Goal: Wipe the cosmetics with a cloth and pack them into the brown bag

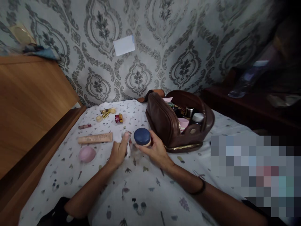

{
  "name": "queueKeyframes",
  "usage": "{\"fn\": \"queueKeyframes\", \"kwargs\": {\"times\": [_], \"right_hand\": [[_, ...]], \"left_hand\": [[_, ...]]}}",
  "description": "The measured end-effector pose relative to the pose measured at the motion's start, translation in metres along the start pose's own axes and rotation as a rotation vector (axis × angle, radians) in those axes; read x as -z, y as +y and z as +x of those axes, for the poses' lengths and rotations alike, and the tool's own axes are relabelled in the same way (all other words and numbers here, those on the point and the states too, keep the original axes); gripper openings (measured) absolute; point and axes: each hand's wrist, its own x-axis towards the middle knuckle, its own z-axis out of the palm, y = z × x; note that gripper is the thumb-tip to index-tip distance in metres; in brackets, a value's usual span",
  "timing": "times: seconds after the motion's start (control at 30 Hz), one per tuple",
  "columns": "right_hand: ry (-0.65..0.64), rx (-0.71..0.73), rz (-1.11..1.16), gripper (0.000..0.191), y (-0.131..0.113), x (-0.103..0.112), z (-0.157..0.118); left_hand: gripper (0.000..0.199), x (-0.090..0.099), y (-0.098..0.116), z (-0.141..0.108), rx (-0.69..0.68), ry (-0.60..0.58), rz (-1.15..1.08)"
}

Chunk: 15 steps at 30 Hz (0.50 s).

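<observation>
Jar (142, 137), blue lid up, grasped by the fingers (150, 137) of the right hand (156, 152), just right of the left hand (118, 151), whose fingers (125, 136) clench a white wad (128, 151) above a printed sheet (141, 194).

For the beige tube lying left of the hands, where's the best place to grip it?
Around its middle, from above: the beige tube lies flat on the bedsheet, so fingers can wrap its slim body; the left hand is nearer.
</observation>
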Motion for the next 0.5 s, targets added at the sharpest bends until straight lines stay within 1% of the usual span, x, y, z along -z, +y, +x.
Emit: {"fn": "queueKeyframes", "kwargs": {"times": [0.03,0.1,0.13,0.17,0.2,0.27,0.33,0.43,0.47,0.5], "right_hand": [[-0.015,0.021,-0.078,0.046,0.001,0.001,-0.001],[-0.072,0.084,-0.196,0.04,0.002,0.001,-0.004],[-0.112,0.119,-0.226,0.039,0.002,0.002,-0.006],[-0.154,0.151,-0.239,0.039,0.001,0.003,-0.008],[-0.189,0.173,-0.243,0.041,0.001,0.003,-0.01],[-0.23,0.191,-0.237,0.048,-0.001,0.004,-0.012],[-0.276,0.236,-0.191,0.058,-0.003,0.005,-0.012],[-0.362,0.357,-0.074,0.061,-0.008,0.003,-0.011],[-0.373,0.38,-0.033,0.061,-0.012,0.003,-0.011],[-0.376,0.392,0.011,0.061,-0.017,0.004,-0.011]], "left_hand": [[0.039,0.0,0.002,-0.001,-0.104,-0.001,0.028],[0.038,0.0,0.006,-0.005,-0.259,-0.118,0.13],[0.04,-0.001,0.007,-0.006,-0.301,-0.196,0.19],[0.042,-0.001,0.008,-0.008,-0.314,-0.263,0.237],[0.042,-0.002,0.009,-0.009,-0.3,-0.31,0.258],[0.041,0.0,0.01,-0.008,-0.215,-0.35,0.209],[0.044,0.003,0.01,-0.002,-0.084,-0.347,0.114],[0.054,0.008,0.007,0.009,0.145,-0.317,0.044],[0.058,0.008,0.006,0.013,0.182,-0.317,0.038],[0.061,0.007,0.005,0.015,0.184,-0.313,0.038]]}}
